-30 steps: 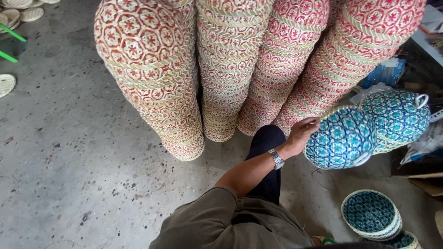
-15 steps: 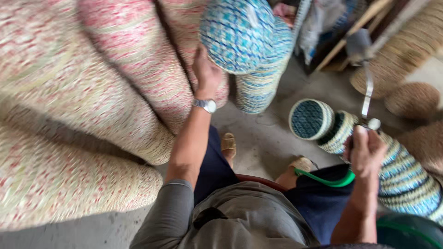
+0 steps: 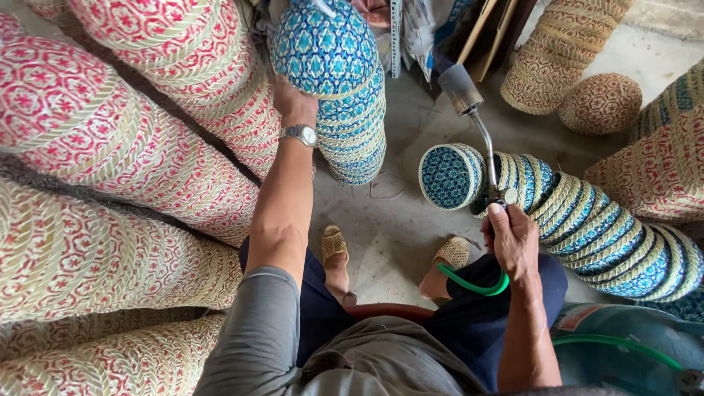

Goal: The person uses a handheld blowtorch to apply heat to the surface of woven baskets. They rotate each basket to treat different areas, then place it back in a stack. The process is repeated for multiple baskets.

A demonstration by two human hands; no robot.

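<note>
My left hand point(image 3: 293, 99), with a wristwatch, grips the edge of the top blue-and-white woven basket point(image 3: 325, 45) on a leaning blue stack point(image 3: 359, 139). My right hand point(image 3: 511, 238) holds a metal gas torch point(image 3: 480, 132) by its handle, nozzle pointing up and away, with a green hose point(image 3: 477, 286) looping under the wrist. Just left of the torch lies a sideways row of nested blue baskets point(image 3: 587, 227), its open end facing left.
Tall stacks of red-and-white woven baskets point(image 3: 110, 169) crowd the left side. Tan baskets point(image 3: 565, 59) and a round one point(image 3: 600, 103) stand at the top right. A blue gas cylinder point(image 3: 623, 352) sits at my lower right. My sandalled feet point(image 3: 335, 246) rest on grey concrete.
The view has swung from the red stacks to the blue baskets. My left hand has stayed on the blue basket; the right hand with the torch has come into view.
</note>
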